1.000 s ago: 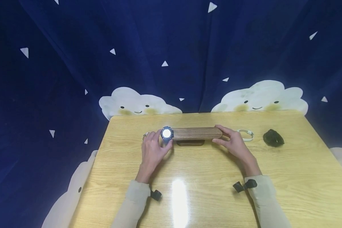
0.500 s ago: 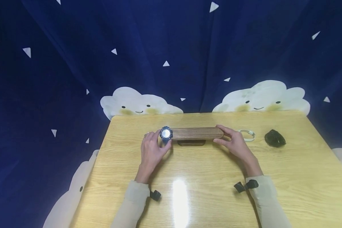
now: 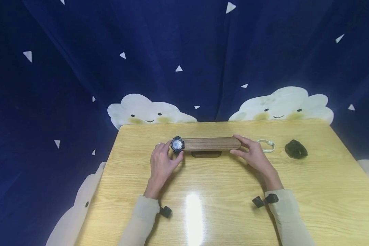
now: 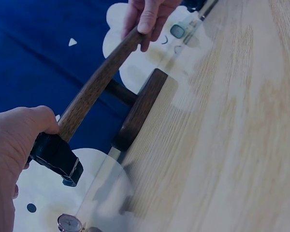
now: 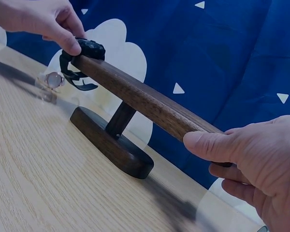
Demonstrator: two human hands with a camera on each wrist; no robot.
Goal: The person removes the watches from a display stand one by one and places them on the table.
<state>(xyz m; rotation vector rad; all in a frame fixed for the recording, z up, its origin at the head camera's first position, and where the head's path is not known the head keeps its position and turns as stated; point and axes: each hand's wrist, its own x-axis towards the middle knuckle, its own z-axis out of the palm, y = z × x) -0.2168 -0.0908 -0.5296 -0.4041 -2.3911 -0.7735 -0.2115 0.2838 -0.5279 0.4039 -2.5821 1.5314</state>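
Note:
A black digital watch (image 3: pixel 177 145) sits at the left end of the wooden bar (image 3: pixel 212 144) of a T-shaped watch stand. My left hand (image 3: pixel 161 164) pinches the watch between thumb and fingers. In the right wrist view the watch's strap (image 5: pixel 79 82) hangs below the bar's end; whether it still loops the bar I cannot tell. Around the bar's right end, my right hand (image 3: pixel 254 156) holds with thumb in front and fingers behind. The stand's dark wooden base (image 5: pixel 116 142) rests on the table under the bar, joined by a short post (image 5: pixel 121 118).
To the right, beyond my right hand, lies a white-strapped watch (image 3: pixel 267 146). Further right is a dark crumpled object (image 3: pixel 296 149), its kind unclear. A small round-faced watch (image 4: pixel 69 223) lies behind my left hand. A blue curtain (image 3: pixel 184 68) borders the table's far edge.
My left hand and the black watch have shifted slightly left, towards the bar's end. The glare on the watch face has faded. My right hand keeps its hold on the bar.

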